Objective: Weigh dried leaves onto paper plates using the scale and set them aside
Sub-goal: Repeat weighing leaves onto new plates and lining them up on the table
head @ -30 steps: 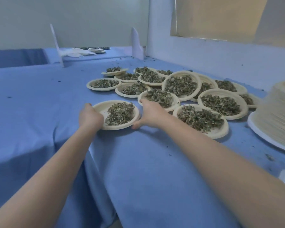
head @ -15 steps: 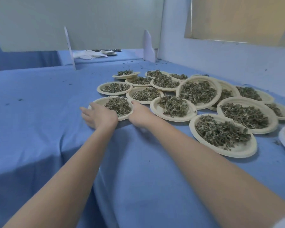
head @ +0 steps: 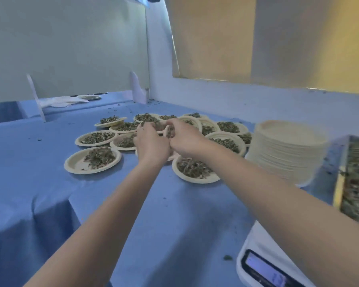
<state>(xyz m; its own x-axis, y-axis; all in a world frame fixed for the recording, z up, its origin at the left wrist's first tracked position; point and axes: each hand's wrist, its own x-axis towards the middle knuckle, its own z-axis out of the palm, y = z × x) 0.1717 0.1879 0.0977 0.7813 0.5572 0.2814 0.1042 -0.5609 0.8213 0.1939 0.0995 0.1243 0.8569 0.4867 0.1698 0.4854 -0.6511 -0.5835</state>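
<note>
Several paper plates of dried leaves are clustered on the blue cloth. My left hand (head: 151, 143) and my right hand (head: 184, 139) meet over the middle of the cluster. Between them a pale plate rim (head: 166, 129) shows, and my right fingers curl round it. My left fingers bend down over the same plate's left side, their tips hidden. One filled plate (head: 92, 160) lies apart at the front left. Another filled plate (head: 195, 171) lies under my right wrist. The white scale (head: 263, 264) stands at the bottom right, its display lit.
A tall stack of empty paper plates (head: 286, 150) stands right of the cluster. A tray of loose dried leaves (head: 356, 183) runs along the right edge. White divider panels (head: 35, 96) stand at the back. The cloth drops off at the front left.
Both hands left the plate at the front left and moved right and forward, coming together on a plate in the middle of the cluster. My view swung right, bringing the scale and tray in.
</note>
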